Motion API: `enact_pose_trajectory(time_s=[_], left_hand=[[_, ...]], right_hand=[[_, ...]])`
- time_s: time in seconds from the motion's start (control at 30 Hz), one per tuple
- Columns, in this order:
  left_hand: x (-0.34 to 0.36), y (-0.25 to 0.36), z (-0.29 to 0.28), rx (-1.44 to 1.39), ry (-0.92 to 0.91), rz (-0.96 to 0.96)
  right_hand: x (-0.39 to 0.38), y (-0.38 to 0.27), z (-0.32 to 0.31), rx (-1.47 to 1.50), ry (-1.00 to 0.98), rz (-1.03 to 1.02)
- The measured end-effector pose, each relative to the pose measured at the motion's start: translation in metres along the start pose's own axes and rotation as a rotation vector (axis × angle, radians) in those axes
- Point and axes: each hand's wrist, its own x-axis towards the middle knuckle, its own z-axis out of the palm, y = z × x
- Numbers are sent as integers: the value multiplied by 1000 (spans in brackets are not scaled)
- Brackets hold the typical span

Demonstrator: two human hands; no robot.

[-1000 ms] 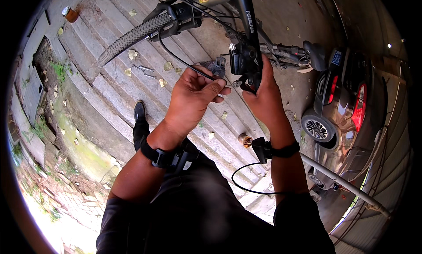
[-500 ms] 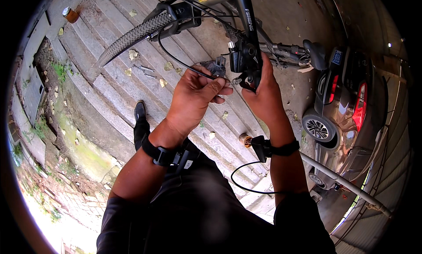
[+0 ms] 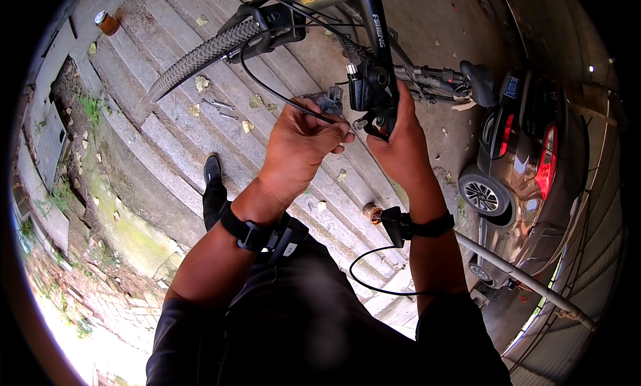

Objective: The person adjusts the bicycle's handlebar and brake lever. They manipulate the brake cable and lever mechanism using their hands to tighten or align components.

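My left hand (image 3: 294,145) is closed, thumb against fingers, on a black bicycle cable (image 3: 268,89) that loops down from the front of the bike. Its fingertips sit just left of a small metal fitting (image 3: 361,124) under the black brake lever and shifter unit (image 3: 371,87). Wrapped around the grip end of the handlebar (image 3: 378,35) is my right hand (image 3: 407,142), its thumb beside that fitting. My fingers hide the cable's tip, and whether it touches the fitting I cannot tell.
The knobby front tyre (image 3: 200,60) points left, and the saddle (image 3: 477,83) lies to the right. Metal tools (image 3: 222,108) and dry leaves lie on the ridged concrete. An amber jar (image 3: 107,23) stands far left, another container (image 3: 372,213) near my right wrist. A parked car (image 3: 524,165) is at right.
My left hand has shifted slightly to the right, its fingers curled a little more around the cable. My right hand and the bike stay put.
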Motion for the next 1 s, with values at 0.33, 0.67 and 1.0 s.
enact_pose_trajectory(time_s=[0.33,0.67,1.0], left_hand=[[2,-5,6,-36,69,33],[2,-6,6,-34,63,87],[3,-13,4,98,25,215]], right_hand=[[1,-4,1,35,3,37],[2,-7,-3,95,-50,61],[3,-4,0,288,-11,64]])
